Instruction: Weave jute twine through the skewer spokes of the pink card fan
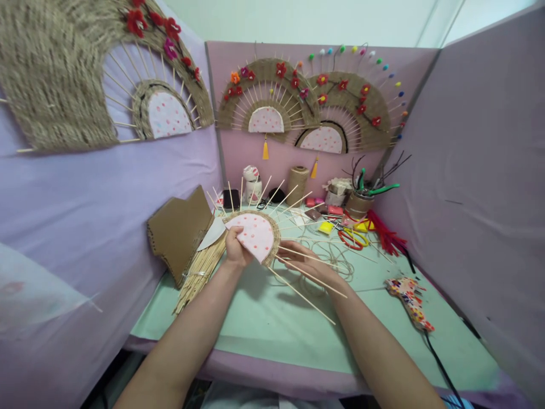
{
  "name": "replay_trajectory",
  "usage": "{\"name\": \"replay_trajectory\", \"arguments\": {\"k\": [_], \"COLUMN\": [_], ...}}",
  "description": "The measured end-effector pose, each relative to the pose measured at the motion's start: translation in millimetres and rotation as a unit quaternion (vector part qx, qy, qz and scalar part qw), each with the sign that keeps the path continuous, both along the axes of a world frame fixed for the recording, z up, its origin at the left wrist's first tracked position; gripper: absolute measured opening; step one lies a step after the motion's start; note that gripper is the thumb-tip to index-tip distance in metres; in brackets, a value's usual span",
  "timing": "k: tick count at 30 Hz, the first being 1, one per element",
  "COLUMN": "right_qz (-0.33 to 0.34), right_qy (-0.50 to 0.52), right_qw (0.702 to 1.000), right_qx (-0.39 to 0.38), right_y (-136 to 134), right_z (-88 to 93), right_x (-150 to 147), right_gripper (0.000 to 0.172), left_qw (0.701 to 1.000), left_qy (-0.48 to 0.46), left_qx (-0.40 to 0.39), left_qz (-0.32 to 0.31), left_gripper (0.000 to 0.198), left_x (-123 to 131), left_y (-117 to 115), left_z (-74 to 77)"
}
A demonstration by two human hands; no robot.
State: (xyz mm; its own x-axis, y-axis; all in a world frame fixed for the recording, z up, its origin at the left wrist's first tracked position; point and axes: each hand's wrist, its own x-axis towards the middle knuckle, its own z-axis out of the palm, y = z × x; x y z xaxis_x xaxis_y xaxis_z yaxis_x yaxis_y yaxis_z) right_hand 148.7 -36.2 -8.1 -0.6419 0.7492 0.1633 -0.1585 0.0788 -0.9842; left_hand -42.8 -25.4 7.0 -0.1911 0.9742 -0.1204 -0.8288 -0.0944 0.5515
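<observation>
A half-round piece [255, 232] covered in pink-dotted white cloth, with a woven twine rim and thin sticks fanning outward, is held above the table. My left hand [237, 248] grips its lower left edge, thumb on the cloth. At the right side of the rim, my right hand [304, 260] is among the lower sticks, partly behind them, its fingers stretched out beside the twine. Loose twine [340, 262] lies in loops on the table behind that hand.
A stick bundle [200, 272] and brown cardboard [179, 233] are on the left. A patterned glue gun [411, 301] lies right. Scissors [353, 240], a twine spool [298, 184] and a jar of tools [359, 203] stand or lie at the back, below hanging fans [266, 68].
</observation>
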Motion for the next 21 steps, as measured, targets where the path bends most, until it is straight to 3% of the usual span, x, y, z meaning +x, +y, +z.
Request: {"name": "replay_trajectory", "arguments": {"k": [9, 14, 18, 21], "right_qz": [-0.153, -0.292, -0.387, -0.393], "right_qy": [0.093, 0.096, 0.118, 0.113], "right_qw": [0.982, 0.949, 0.914, 0.91], "right_qx": [-0.068, -0.07, -0.003, 0.07], "right_y": [2, 15, 27, 26], "right_z": [-11.8, -12.0, -7.8, -5.8], "right_x": [-26, -16, 2, 10], "right_gripper": [0.047, 0.043, 0.043, 0.043], "left_qw": [0.999, 0.99, 0.969, 0.966], "left_qy": [0.016, 0.057, 0.007, 0.002], "left_qx": [0.001, -0.008, 0.094, 0.054], "left_qz": [-0.048, -0.131, -0.229, -0.251], "left_gripper": [0.041, 0.028, 0.032, 0.031], "left_x": [8, 28, 60, 77], "left_y": [4, 14, 4, -3], "left_z": [-11.1, 8.7, 17.3, 12.0]}}
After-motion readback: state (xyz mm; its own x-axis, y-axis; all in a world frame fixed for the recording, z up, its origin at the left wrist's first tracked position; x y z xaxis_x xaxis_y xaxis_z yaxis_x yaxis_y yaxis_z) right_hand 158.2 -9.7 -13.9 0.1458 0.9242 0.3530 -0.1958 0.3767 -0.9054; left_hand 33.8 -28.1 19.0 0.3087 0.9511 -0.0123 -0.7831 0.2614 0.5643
